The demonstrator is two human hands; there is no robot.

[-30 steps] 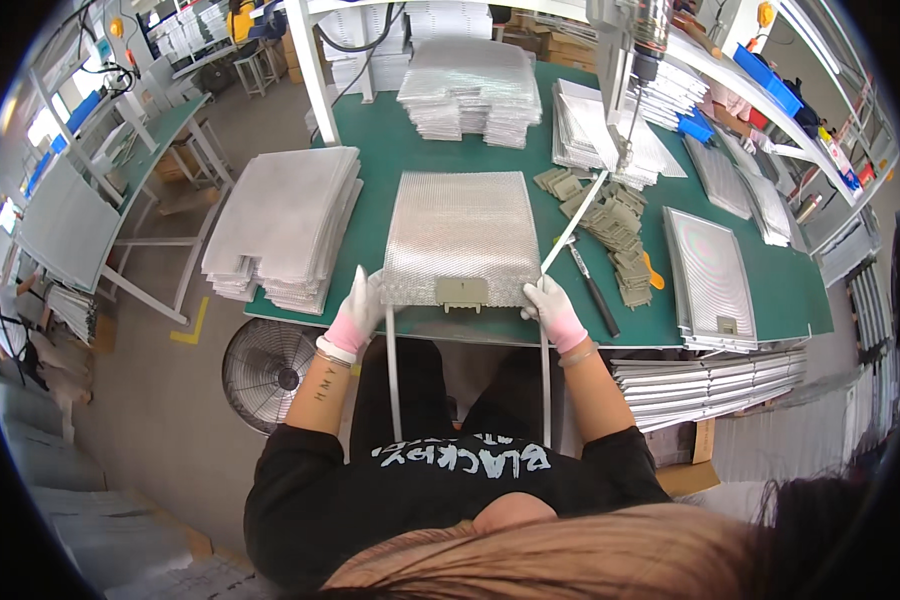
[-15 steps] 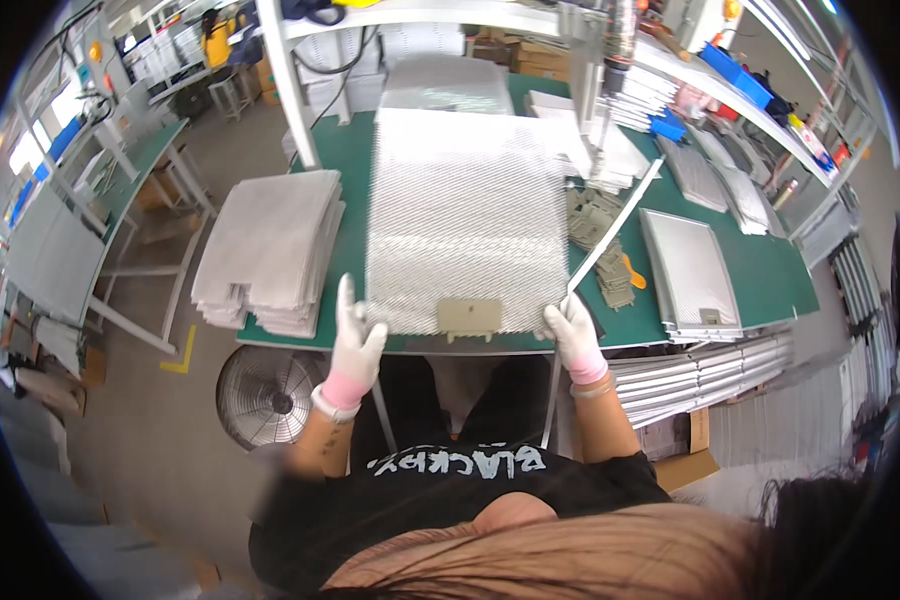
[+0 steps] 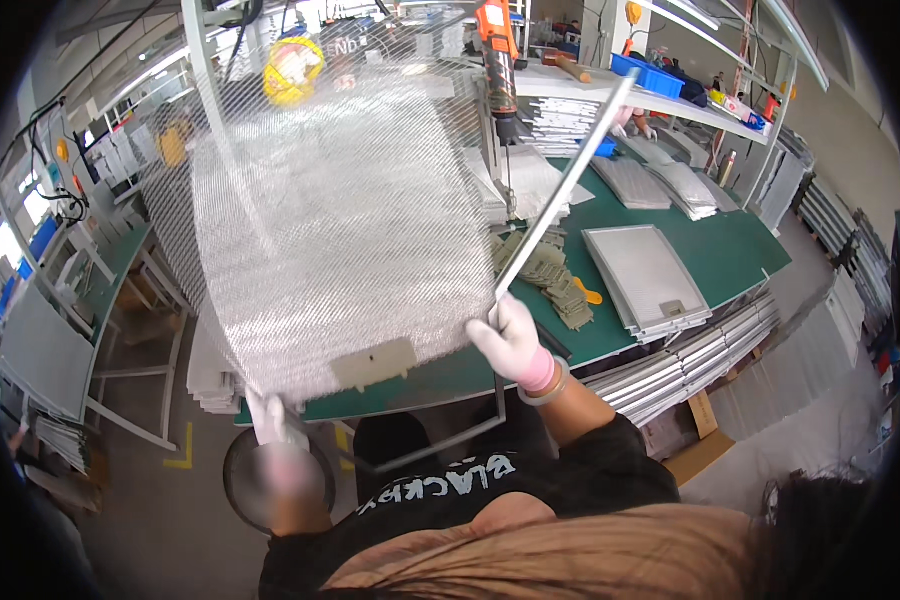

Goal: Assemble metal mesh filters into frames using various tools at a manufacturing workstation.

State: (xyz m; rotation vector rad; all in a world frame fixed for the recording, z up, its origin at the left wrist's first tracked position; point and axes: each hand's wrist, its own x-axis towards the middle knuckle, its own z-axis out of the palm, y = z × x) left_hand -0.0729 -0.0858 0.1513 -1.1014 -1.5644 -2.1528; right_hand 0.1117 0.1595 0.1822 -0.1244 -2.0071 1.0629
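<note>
A large sheet of silvery metal mesh [image 3: 340, 220] with a tan plastic tab [image 3: 373, 363] on its near edge is lifted upright in front of me, hiding much of the green bench [image 3: 730, 250]. My left hand [image 3: 268, 418], in a white glove, grips the mesh's lower left corner. My right hand [image 3: 511, 340], also gloved, holds the lower right corner together with a thin metal frame rail [image 3: 562, 190] that slants up and away. A loose metal frame [image 3: 440, 440] hangs below the mesh near my lap.
A finished framed filter [image 3: 645, 275] lies on the bench at right beside a pile of tan plastic tabs [image 3: 558, 275]. An orange electric screwdriver [image 3: 497, 60] hangs overhead. Stacks of mesh [image 3: 213, 375] sit at left, metal rails [image 3: 690, 360] at the bench's right edge, a fan [image 3: 270, 485] on the floor.
The mesh sheet, lying flat on the bench a second ago, has been lifted and tilted upright toward me. Both hands rose with it, and the view swung left.
</note>
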